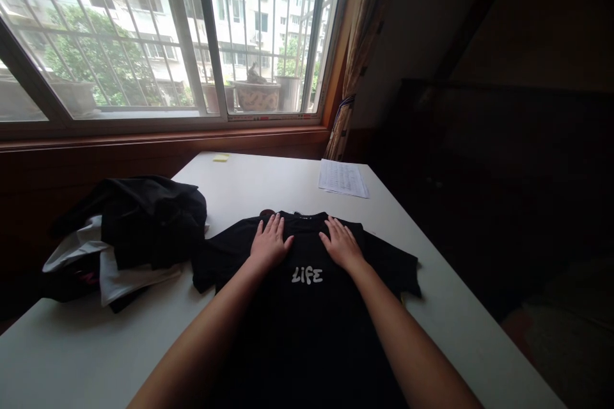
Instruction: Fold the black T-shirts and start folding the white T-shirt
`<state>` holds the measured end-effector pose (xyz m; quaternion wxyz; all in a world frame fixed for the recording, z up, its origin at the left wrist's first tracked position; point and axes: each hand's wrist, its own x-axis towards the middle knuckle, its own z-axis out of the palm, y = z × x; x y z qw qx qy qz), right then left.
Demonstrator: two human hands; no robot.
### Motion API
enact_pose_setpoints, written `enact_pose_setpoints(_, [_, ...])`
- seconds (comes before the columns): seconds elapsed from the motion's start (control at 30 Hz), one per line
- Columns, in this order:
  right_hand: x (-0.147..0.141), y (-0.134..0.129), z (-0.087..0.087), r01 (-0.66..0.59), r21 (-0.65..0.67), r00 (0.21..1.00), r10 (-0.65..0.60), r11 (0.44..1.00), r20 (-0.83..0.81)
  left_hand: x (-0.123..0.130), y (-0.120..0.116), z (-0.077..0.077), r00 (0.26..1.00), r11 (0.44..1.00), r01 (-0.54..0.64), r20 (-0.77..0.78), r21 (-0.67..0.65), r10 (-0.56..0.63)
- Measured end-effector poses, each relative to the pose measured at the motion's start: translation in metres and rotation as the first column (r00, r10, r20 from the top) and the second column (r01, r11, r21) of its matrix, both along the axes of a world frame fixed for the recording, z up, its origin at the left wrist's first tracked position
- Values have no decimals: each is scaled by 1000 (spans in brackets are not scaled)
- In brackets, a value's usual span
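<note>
A black T-shirt point(307, 319) lies spread out on the white table, its neckline at the far end and its sleeves out to both sides. Pale lettering shows on its upper part. My left hand point(271, 243) rests flat on the shirt near the left shoulder, fingers spread. Near the right shoulder, my right hand point(341, 244) also lies flat on the cloth with its fingers apart. Neither hand grips the fabric. Part of a small dark round object point(267, 213) shows behind the collar by my left fingertips; what it is I cannot tell.
A heap of black and white clothes point(148, 223) sits on the table's left side, close to the shirt's left sleeve. Printed sheets of paper point(343, 177) lie at the far right, a yellow sticky note point(221, 158) at the far edge. Beyond the white table point(460, 339) is a barred window.
</note>
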<state>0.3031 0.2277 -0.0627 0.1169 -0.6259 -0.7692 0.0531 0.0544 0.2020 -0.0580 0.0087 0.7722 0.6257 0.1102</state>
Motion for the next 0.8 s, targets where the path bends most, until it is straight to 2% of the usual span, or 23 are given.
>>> enact_pose_setpoints(0.27, [1,-3,1,-16,73,999,19,997,-46,-1,-6,-2,998,994,-44,49,102,39])
enact_pose_setpoints(0.4, [3,-2,0,-50,68,998,52,996,-30,-2,-8,-2,998,990,-37,51,137,30])
enact_pose_setpoints(0.57, [2,-3,2,-65,10,997,64,998,30,-2,-8,-1,999,994,-28,31,105,25])
enact_pose_setpoints(0.8, [0,-3,2,-28,-30,997,30,999,77,-6,-2,0,1000,1000,-27,5,-12,27])
